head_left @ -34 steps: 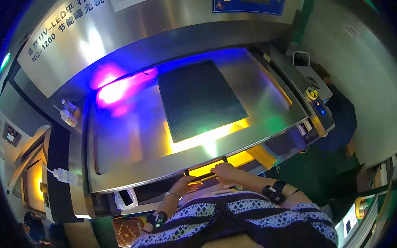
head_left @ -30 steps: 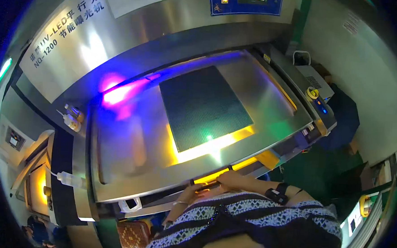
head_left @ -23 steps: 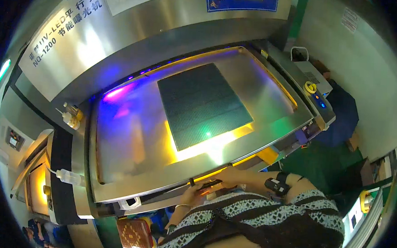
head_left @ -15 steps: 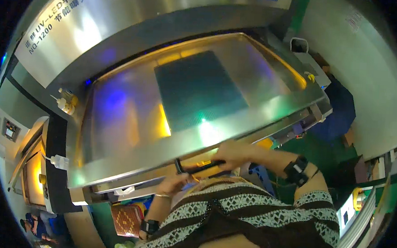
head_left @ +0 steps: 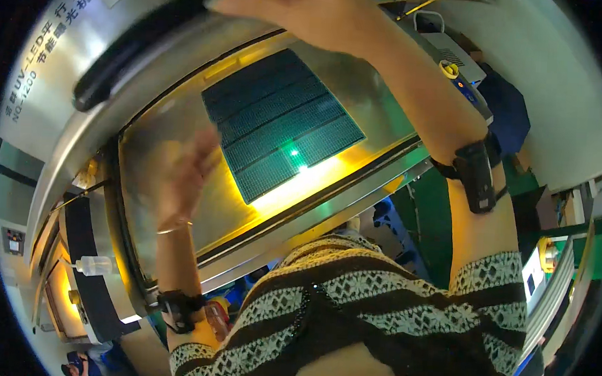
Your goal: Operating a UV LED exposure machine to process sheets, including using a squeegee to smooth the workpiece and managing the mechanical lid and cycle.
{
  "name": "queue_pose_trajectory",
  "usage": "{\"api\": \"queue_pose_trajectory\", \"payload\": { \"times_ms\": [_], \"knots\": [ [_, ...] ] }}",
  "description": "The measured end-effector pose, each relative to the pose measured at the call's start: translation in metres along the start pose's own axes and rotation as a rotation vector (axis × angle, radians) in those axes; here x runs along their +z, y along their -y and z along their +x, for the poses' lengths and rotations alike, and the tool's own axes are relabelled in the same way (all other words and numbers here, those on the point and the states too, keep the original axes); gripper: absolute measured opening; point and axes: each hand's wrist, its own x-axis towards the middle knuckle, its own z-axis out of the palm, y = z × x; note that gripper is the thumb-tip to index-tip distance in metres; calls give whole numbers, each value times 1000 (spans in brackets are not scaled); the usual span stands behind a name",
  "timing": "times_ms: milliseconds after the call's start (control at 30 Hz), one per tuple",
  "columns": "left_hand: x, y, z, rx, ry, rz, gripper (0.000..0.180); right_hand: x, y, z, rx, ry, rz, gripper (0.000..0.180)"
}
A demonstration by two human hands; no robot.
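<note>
A long black handle bar on a raised metal frame crosses the upper left. My right hand reaches up to its right end and grips it, thumb stretched along the bar; the top edge cuts off some fingers. My left hand is smeared by motion above the machine's bed and holds nothing that I can make out. Just right of it lies a dark green gridded panel, divided into strips. The panel rests on the yellow-lit bed, with a green glint near its front edge.
On the left, a squeeze bottle stands near a second lit machine. A light grey box and a dark blue umbrella-like cloth are at the right. A person shows at the lower left.
The metal-framed cover over the bed has come up, with its black handle now high and close. My right hand rose with it; my left hand left the handle and moved over the bed.
</note>
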Motion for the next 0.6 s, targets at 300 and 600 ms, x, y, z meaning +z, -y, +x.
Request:
{"api": "queue_pose_trajectory", "payload": {
  "times_ms": [300,600],
  "knots": [
    [-80,141,-44,-656,-581,-173,22,-16,9,41,-2,-140,-24,21],
    [-50,133,-27,-739,-676,-147,24,16,-59,-427,1413,59,-843,57]
  ]
}}
